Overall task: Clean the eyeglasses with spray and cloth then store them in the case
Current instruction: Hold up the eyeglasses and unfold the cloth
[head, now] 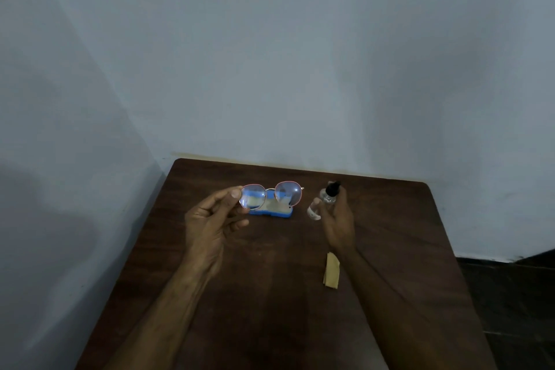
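My left hand (210,225) holds the round pink-rimmed eyeglasses (270,195) by their left edge, raised above the table with the lenses facing me. Behind them the open blue case (270,213) lies on the wooden table (270,309). My right hand (338,222) grips a small clear spray bottle (329,195) with a black nozzle, held upright to the right of the glasses. A clear cap (313,210) shows at that hand's left side. The folded tan cloth (331,270) lies on the table under my right wrist.
The table stands in a corner, with pale walls close at its back and left. Its right edge drops to a dark floor (516,294).
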Action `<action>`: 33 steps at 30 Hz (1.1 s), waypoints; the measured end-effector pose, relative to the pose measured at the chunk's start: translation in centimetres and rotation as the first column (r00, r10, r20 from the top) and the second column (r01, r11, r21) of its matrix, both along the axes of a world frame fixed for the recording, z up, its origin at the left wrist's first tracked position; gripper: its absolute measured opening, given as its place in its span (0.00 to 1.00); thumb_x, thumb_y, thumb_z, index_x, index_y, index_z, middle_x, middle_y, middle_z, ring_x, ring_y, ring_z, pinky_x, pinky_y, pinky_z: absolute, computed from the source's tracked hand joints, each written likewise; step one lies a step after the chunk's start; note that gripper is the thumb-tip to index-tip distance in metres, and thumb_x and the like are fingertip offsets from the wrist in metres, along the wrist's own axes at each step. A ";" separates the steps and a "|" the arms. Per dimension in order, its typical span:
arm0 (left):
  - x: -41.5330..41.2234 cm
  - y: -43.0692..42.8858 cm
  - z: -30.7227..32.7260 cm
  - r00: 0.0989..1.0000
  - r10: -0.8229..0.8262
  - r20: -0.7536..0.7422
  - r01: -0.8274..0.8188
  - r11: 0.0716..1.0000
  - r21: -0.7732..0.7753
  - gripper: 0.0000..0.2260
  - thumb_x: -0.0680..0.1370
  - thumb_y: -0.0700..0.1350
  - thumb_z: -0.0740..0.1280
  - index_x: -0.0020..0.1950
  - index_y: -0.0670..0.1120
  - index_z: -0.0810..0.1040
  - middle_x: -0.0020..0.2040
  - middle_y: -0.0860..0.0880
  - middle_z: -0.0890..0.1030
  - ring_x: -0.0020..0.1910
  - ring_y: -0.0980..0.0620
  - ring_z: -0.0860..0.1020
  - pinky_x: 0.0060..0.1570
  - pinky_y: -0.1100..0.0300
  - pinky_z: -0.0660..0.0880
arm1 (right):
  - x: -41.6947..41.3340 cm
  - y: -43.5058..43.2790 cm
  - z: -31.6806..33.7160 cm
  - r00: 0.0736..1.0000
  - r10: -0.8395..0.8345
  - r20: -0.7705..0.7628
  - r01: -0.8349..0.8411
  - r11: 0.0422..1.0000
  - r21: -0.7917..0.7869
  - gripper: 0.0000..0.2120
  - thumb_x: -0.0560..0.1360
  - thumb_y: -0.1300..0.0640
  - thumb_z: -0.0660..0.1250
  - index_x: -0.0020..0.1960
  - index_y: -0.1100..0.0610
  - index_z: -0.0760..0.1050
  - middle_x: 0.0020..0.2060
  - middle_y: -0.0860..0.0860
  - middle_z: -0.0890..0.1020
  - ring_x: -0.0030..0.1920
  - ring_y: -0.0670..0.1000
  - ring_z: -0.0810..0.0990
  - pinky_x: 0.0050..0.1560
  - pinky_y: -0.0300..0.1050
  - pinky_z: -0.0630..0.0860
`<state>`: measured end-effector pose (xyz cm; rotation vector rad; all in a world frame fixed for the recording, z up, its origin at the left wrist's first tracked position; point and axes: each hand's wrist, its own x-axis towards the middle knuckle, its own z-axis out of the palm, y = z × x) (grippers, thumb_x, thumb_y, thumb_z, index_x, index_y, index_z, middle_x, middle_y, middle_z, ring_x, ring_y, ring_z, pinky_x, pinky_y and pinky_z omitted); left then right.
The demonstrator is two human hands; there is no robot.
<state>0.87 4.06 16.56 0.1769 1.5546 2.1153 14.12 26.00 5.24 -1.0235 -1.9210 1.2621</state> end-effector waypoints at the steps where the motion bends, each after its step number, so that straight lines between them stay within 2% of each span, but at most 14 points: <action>1: 0.0 -0.1 0.1 1.000 0.003 0.005 -0.003 1.000 0.011 0.06 0.79 0.40 0.71 0.50 0.47 0.88 0.45 0.48 0.88 0.39 0.56 0.85 0.34 0.63 0.82 | 0.4 -0.5 1.1 1.000 0.015 -0.022 -0.015 1.000 -0.006 0.17 0.82 0.52 0.69 0.68 0.44 0.70 0.54 0.43 0.83 0.55 0.42 0.82 0.56 0.46 0.80; 4: -0.1 -0.3 0.4 1.000 0.012 0.006 -0.012 1.000 0.028 0.06 0.79 0.40 0.71 0.49 0.48 0.89 0.45 0.47 0.88 0.40 0.54 0.85 0.34 0.63 0.82 | 1.4 -2.6 5.1 0.992 0.074 -0.101 -0.075 0.997 -0.012 0.20 0.82 0.53 0.69 0.72 0.46 0.69 0.55 0.42 0.83 0.56 0.41 0.82 0.55 0.38 0.78; 8: 0.0 -0.6 0.5 0.999 0.026 -0.026 -0.025 0.999 0.024 0.05 0.80 0.41 0.72 0.51 0.47 0.88 0.44 0.46 0.87 0.40 0.52 0.84 0.35 0.62 0.82 | 2.7 -5.7 9.5 0.975 0.141 -0.170 -0.139 0.990 0.023 0.20 0.79 0.53 0.67 0.70 0.49 0.71 0.50 0.45 0.84 0.51 0.48 0.84 0.52 0.49 0.81; 10: 0.2 -0.7 0.6 0.999 0.033 -0.038 -0.032 0.999 0.022 0.05 0.80 0.41 0.72 0.53 0.45 0.88 0.45 0.45 0.87 0.41 0.51 0.84 0.35 0.61 0.82 | 3.1 -7.4 11.1 0.966 0.187 -0.180 -0.182 0.982 0.047 0.21 0.78 0.54 0.67 0.70 0.48 0.71 0.46 0.49 0.84 0.46 0.53 0.86 0.46 0.56 0.85; 12: 0.5 -0.7 0.7 0.998 0.043 -0.045 -0.042 0.999 0.022 0.06 0.80 0.41 0.72 0.55 0.43 0.87 0.46 0.44 0.87 0.41 0.50 0.84 0.35 0.61 0.82 | 3.3 -9.1 12.5 0.962 0.233 -0.142 -0.220 0.970 0.104 0.23 0.77 0.53 0.68 0.70 0.45 0.71 0.45 0.49 0.85 0.40 0.52 0.86 0.40 0.56 0.85; 13: 0.7 -0.7 0.8 0.998 0.047 -0.048 -0.046 0.999 0.024 0.06 0.80 0.41 0.72 0.55 0.42 0.87 0.46 0.44 0.87 0.41 0.51 0.85 0.35 0.61 0.82 | 3.3 -9.9 13.0 0.960 0.257 -0.108 -0.242 0.960 0.138 0.25 0.76 0.53 0.70 0.71 0.43 0.70 0.48 0.48 0.85 0.41 0.50 0.86 0.40 0.54 0.85; 16: 1.3 -0.9 1.0 0.997 0.046 -0.058 -0.044 0.998 0.039 0.07 0.80 0.41 0.73 0.55 0.42 0.87 0.45 0.43 0.87 0.40 0.51 0.85 0.35 0.61 0.82 | 3.0 -11.5 13.9 0.949 0.316 0.011 -0.309 0.922 0.233 0.36 0.75 0.59 0.72 0.77 0.38 0.64 0.63 0.43 0.82 0.53 0.43 0.84 0.50 0.40 0.83; 18: 1.7 -1.1 1.2 0.997 0.042 -0.067 -0.039 0.998 0.042 0.07 0.80 0.41 0.73 0.56 0.41 0.87 0.46 0.42 0.88 0.41 0.51 0.85 0.35 0.60 0.82 | 2.8 -12.2 14.1 0.934 0.339 0.111 -0.356 0.871 0.338 0.40 0.77 0.59 0.70 0.81 0.36 0.57 0.70 0.41 0.76 0.56 0.39 0.81 0.49 0.35 0.81; 21: 1.9 -1.5 1.3 0.995 0.037 -0.088 -0.034 0.999 0.031 0.08 0.79 0.42 0.73 0.57 0.41 0.86 0.47 0.42 0.88 0.42 0.49 0.86 0.35 0.59 0.83 | 2.6 -13.1 13.9 0.913 0.349 0.211 -0.408 0.799 0.442 0.36 0.78 0.53 0.65 0.82 0.39 0.56 0.72 0.46 0.74 0.54 0.43 0.81 0.47 0.42 0.83; 23: 2.0 -1.9 1.2 0.994 0.039 -0.098 -0.037 0.999 0.021 0.09 0.79 0.42 0.73 0.57 0.42 0.87 0.48 0.43 0.89 0.43 0.48 0.87 0.37 0.58 0.84 | 2.5 -13.4 13.7 0.919 0.307 0.249 -0.391 0.796 0.462 0.33 0.77 0.50 0.61 0.81 0.40 0.59 0.70 0.50 0.76 0.52 0.47 0.82 0.46 0.47 0.84; 25: 2.0 -2.2 1.2 0.994 0.043 -0.098 -0.042 0.999 0.015 0.09 0.79 0.42 0.73 0.58 0.42 0.86 0.49 0.44 0.89 0.44 0.48 0.87 0.37 0.58 0.84 | 2.5 -13.7 13.7 0.922 0.268 0.280 -0.378 0.785 0.491 0.32 0.76 0.48 0.58 0.80 0.40 0.59 0.68 0.51 0.77 0.48 0.49 0.83 0.42 0.48 0.84; 27: 2.0 -2.4 1.2 0.995 0.044 -0.094 -0.043 0.999 0.016 0.09 0.79 0.43 0.73 0.58 0.42 0.86 0.49 0.44 0.89 0.45 0.48 0.87 0.36 0.58 0.84 | 2.7 -13.9 13.7 0.925 0.242 0.292 -0.365 0.774 0.516 0.32 0.75 0.49 0.59 0.79 0.39 0.58 0.67 0.51 0.77 0.48 0.50 0.83 0.39 0.48 0.84; 30: 2.1 -2.5 1.2 0.995 0.045 -0.094 -0.044 0.999 0.016 0.09 0.79 0.43 0.73 0.58 0.42 0.86 0.49 0.44 0.89 0.44 0.49 0.87 0.35 0.59 0.83 | 2.8 -14.0 13.7 0.930 0.229 0.286 -0.351 0.781 0.516 0.37 0.76 0.54 0.66 0.80 0.38 0.55 0.68 0.52 0.77 0.50 0.50 0.84 0.39 0.49 0.84; 33: 2.2 -2.4 1.2 0.995 0.051 -0.091 -0.049 0.999 0.014 0.09 0.79 0.42 0.73 0.58 0.42 0.86 0.48 0.45 0.89 0.44 0.49 0.87 0.36 0.59 0.84 | 2.9 -14.3 13.9 0.925 0.232 0.300 -0.365 0.761 0.536 0.35 0.76 0.53 0.64 0.80 0.39 0.58 0.65 0.50 0.78 0.45 0.50 0.83 0.36 0.48 0.83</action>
